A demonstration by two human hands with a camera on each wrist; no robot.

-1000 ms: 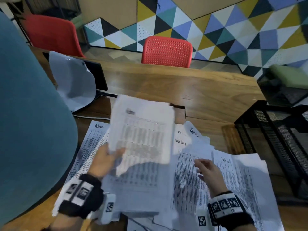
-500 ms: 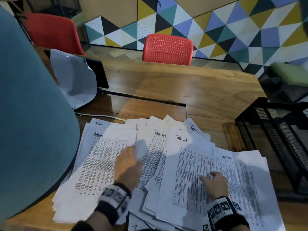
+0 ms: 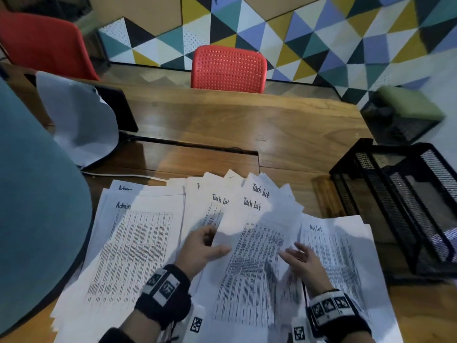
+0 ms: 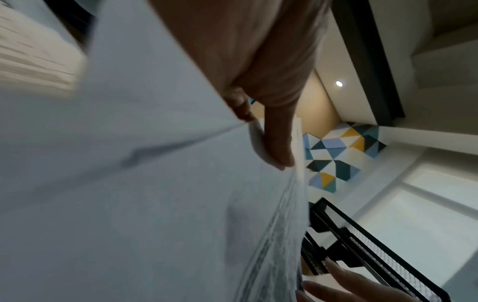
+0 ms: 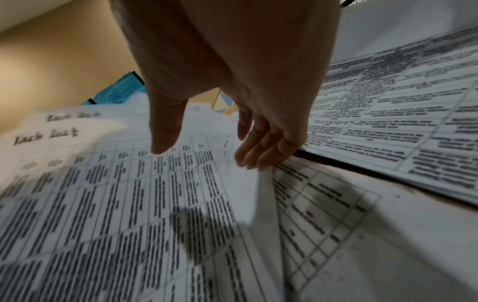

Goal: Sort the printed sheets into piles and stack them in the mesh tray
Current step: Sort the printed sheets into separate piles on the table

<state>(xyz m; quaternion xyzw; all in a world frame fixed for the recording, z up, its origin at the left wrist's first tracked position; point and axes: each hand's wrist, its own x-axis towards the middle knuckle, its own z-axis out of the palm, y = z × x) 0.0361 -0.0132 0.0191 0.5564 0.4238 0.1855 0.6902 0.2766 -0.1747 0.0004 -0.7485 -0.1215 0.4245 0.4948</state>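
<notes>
My left hand (image 3: 200,248) pinched the left edge of a "Task List" sheet (image 3: 254,256), thumb on its printed face and the other fingers (image 4: 278,141) curled behind the paper, so that side of the sheet stood lifted off the spread. My right hand (image 3: 303,259) lay open at the sheet's right edge, its fingers (image 5: 261,151) straight and close together; they seemed to touch the paper's edge, though the blur there left me unsure, and they gripped nothing.

The printed sheets covered the near part of the wooden bench (image 3: 222,125). To the left lay the "Admin" pile (image 3: 133,243), roughly squared. In the middle, more Task List pages (image 3: 259,189) fanned out from beneath the lifted one. To the right, another Task List page (image 3: 338,256) lay flat on top of further sheets, its far corner near the black mesh tray (image 3: 400,201). The tray stood at the bench's right edge, well apart from both of my hands.

At the far left of the bench a pale sheet (image 3: 79,120) draped over a dark screen (image 3: 118,107). A red chair (image 3: 228,69) stood beyond the bench, against a wall of coloured triangles (image 3: 321,33).
</notes>
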